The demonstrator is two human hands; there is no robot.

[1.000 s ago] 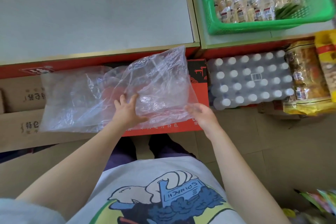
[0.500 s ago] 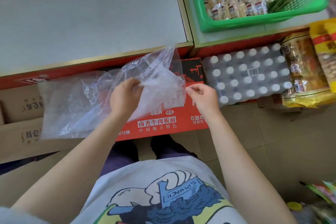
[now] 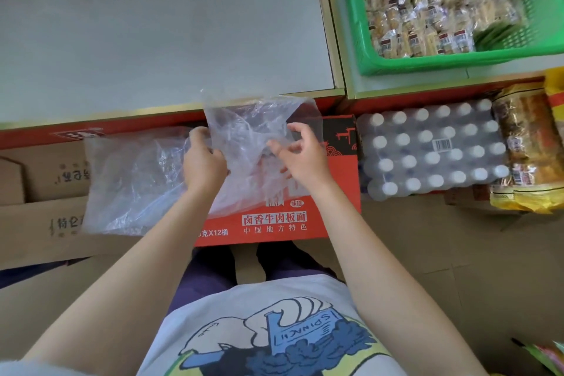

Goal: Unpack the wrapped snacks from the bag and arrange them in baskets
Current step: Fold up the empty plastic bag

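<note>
Over the red box [image 3: 274,220], below the desk's front edge: folding the emptied bag [image 3: 146,180].
The left hand [image 3: 203,162] grips the plastic; the right hand [image 3: 300,156] pinches a fold. Snacks [image 3: 427,9] fill the green basket [image 3: 451,62] at the desk's right corner; next likely needs flattening.

Small shop: display shelf [image 3: 152,40], green basket [image 3: 451,62] of wrapped snacks [image 3: 427,15], shrink-wrapped bottle pack [image 3: 433,149], noodle carton [image 3: 274,223].
</note>
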